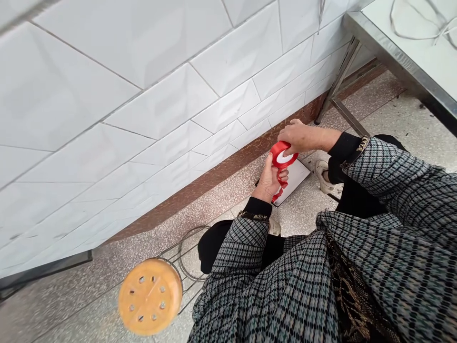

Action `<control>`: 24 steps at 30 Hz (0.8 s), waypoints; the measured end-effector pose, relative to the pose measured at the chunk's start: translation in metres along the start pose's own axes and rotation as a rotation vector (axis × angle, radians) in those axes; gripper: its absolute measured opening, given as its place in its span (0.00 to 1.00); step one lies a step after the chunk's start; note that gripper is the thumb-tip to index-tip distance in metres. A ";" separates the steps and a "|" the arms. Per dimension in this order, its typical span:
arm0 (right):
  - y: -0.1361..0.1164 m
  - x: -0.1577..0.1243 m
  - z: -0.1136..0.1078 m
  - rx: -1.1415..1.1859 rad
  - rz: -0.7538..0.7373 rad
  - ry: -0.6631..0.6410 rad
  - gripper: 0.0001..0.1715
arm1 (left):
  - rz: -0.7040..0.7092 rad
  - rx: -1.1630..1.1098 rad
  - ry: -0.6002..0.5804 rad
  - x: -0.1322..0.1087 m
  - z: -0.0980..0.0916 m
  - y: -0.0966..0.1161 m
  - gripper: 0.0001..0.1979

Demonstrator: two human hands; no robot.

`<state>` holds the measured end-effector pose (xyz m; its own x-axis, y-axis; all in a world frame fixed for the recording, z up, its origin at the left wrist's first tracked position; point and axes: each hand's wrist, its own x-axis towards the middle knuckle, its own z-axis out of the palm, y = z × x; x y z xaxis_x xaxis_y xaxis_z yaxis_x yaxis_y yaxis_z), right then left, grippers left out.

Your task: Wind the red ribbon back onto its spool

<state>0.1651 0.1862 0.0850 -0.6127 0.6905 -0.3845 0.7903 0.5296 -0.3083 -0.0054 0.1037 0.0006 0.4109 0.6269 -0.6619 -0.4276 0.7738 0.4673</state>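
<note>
A roll of red tape or ribbon (275, 151) with a white core is held between my two hands. My left hand (268, 181) is closed on the roll's lower left side, and a crumpled red strip (279, 193) hangs down from it. From the upper right, my right hand (299, 135) grips the roll's rim, its fingers reaching over the core. Below the hands a flat white panel with a dark edge (295, 183) lies on the speckled floor, partly hidden by the left hand and the strip.
A white tiled wall (160, 114) runs along the left and top. An orange round stool (150, 296) with wire coils (191, 252) beside it is at the lower left. A metal-framed table (410, 62) bearing white cable stands at the upper right.
</note>
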 end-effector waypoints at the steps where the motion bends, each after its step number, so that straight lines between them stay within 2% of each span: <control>1: -0.001 0.000 -0.003 0.058 0.030 0.027 0.14 | 0.020 -0.041 -0.015 -0.001 0.002 0.000 0.30; 5: -0.008 -0.001 -0.005 0.386 0.110 0.139 0.17 | 0.163 -0.188 -0.060 -0.009 0.010 0.006 0.35; 8: -0.012 0.000 0.005 0.666 0.078 0.174 0.20 | 0.237 -0.239 -0.047 -0.015 0.015 0.011 0.38; 12: -0.011 0.006 0.021 0.972 0.024 0.213 0.24 | 0.266 -0.282 -0.017 -0.020 0.022 0.013 0.38; 15: -0.005 0.007 0.018 1.017 0.025 0.222 0.24 | 0.288 -0.270 -0.054 -0.021 0.022 0.015 0.36; 17: 0.000 0.003 0.009 1.016 0.014 0.220 0.24 | 0.296 -0.217 -0.092 -0.021 0.018 0.016 0.31; 21: 0.010 -0.008 -0.012 1.001 0.006 0.237 0.23 | 0.339 -0.062 -0.110 -0.014 0.001 0.018 0.16; 24: 0.017 -0.014 -0.018 0.940 -0.001 0.215 0.24 | 0.353 0.069 -0.080 -0.008 -0.012 0.019 0.13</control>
<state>0.1874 0.1947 0.1011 -0.5251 0.8150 -0.2452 0.4024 -0.0161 -0.9153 -0.0260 0.1122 0.0075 0.3106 0.8596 -0.4058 -0.5000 0.5108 0.6993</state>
